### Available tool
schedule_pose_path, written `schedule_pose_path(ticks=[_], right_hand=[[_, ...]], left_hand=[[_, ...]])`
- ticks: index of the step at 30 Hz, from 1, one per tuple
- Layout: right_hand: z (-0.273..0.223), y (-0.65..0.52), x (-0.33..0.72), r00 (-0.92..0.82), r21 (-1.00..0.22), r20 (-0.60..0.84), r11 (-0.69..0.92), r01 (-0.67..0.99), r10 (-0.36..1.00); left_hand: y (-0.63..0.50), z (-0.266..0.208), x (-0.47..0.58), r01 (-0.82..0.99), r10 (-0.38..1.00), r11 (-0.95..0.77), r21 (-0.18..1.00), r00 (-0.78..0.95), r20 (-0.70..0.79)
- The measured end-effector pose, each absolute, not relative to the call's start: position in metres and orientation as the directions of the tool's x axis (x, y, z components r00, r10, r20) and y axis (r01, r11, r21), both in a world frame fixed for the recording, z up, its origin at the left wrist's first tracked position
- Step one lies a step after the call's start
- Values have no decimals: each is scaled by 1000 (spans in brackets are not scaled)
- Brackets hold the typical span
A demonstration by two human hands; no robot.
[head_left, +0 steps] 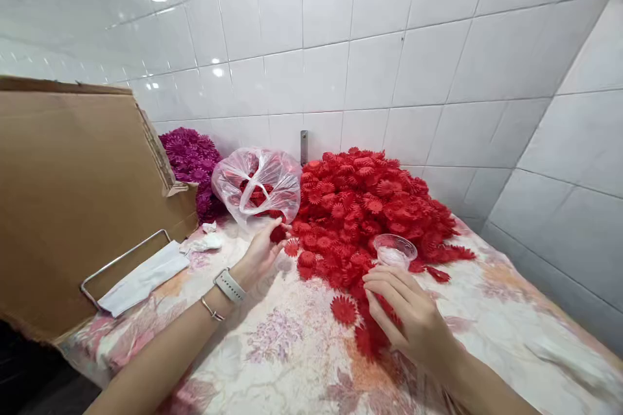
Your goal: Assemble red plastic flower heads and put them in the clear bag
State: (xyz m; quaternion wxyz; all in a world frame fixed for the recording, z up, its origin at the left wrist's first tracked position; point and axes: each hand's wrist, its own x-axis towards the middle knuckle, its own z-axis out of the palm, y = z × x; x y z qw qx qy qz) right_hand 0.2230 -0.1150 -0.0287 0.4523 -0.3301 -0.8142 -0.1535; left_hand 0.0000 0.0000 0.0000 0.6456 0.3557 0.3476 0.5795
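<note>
A large heap of red fringed cloth flowers (360, 201) lies against the wall. My left hand (263, 253), wearing a watch and a bracelet, has its fingers closed round a small dark red flower piece (278, 233) beside the tied plastic bag. My right hand (406, 311) is at the heap's near edge, fingers bent and close together; whatever they hold is hidden. Just beyond its fingertips is a clear plastic cup (395, 250) with whitish content. Below my right hand's thumb, red flowers (367, 340) trail toward me, and one flower (343, 309) lies flat on the cloth.
A knotted clear bag (257, 185) of red flowers stands left of the heap, with purple flowers (192, 159) behind it. A cardboard box (73, 194) rises at left, near a metal wire frame (124, 259) and white paper (143, 279). A floral cloth (272, 343) covers the table.
</note>
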Motion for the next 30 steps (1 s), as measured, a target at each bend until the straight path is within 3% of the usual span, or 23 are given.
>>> schedule_pose_path(ticks=[14,21,27,30], right_hand=[[-22,-119,221,-357,-63,843,734,677,402],[-22,-120,222,-362,-57,842,735,676,399],[-21,-119,221,-355,-60,847,734,677,396],[-21,-119,221,-356,-61,846,734,676,398]], left_hand=[[-14,6,2,-375,951,155,914,307,-35],[-11,4,0,-353,958,187,917,271,-92],[-10,1,-5,-442,990,89,893,137,-31],[-10,4,-6,-489,984,121,864,172,-41]])
